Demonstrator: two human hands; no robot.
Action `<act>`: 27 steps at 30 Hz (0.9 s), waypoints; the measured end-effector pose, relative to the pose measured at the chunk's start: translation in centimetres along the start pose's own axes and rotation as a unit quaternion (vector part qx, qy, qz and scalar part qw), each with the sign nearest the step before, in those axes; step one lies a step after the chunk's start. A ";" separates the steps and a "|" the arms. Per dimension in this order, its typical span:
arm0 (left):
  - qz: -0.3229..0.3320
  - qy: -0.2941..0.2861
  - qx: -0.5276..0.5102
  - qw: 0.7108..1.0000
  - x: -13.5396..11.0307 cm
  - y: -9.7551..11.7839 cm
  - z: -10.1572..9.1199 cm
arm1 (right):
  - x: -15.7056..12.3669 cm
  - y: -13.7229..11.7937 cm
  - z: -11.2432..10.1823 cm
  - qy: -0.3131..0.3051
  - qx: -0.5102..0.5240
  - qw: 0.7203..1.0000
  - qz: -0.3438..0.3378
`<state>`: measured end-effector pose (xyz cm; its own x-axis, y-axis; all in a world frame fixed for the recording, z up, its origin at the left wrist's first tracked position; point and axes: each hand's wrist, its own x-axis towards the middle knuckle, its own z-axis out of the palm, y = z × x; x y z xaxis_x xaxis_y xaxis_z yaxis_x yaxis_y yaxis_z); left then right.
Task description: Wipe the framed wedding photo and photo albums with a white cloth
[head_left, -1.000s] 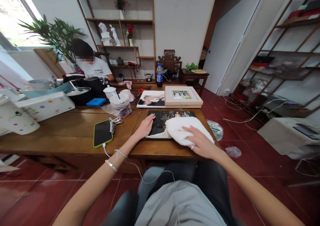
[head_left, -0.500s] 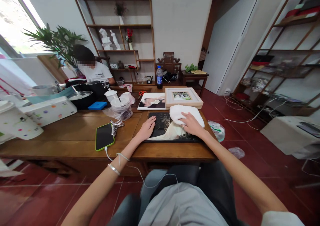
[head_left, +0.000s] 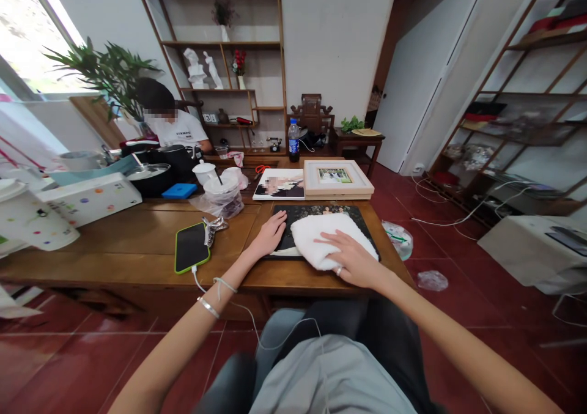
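A dark photo print [head_left: 288, 233] lies flat near the front edge of the wooden table [head_left: 137, 243]. My left hand [head_left: 268, 235] rests flat on its left edge, fingers stretched out. My right hand [head_left: 351, 258] presses flat on a folded white cloth [head_left: 321, 233] that covers the near right part of the print. Only the far strip and left side of the print show.
A phone in a green case [head_left: 191, 247] lies left of the print with a cable. Behind are a framed photo [head_left: 337, 178], another print [head_left: 279, 184], a plastic bag with cups [head_left: 220, 194], a water bottle [head_left: 293, 140], boxes and pots. A person [head_left: 172, 126] sits at the far left.
My right hand has drawn the white cloth from the far right corner of the print back toward me, to the near edge. My left hand has stayed on the print's left edge.
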<state>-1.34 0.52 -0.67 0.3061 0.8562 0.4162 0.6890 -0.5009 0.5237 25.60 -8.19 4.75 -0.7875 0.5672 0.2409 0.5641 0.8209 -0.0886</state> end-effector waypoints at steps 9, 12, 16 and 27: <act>0.011 0.005 0.003 1.000 0.1 -0.5 0.2 | 3.5 8.3 0.5 0.043 -0.070 0.987 0.142; 0.014 0.006 0.003 1.000 0.1 -0.4 0.2 | 4.2 7.6 0.8 0.042 -0.078 0.983 0.161; 0.009 0.004 0.003 1.000 0.1 -0.3 0.2 | 3.4 3.4 1.1 0.035 -0.039 0.992 0.118; 0.026 -0.004 0.004 1.000 0.0 -0.4 -0.1 | 1.0 -0.2 -0.1 0.018 0.056 0.996 0.062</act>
<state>-1.64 0.72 -0.81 0.3470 0.8302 0.4364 0.6775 -0.5436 0.4955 24.70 -7.76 5.11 -0.7026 0.6637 0.2567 0.6241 0.7480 -0.2259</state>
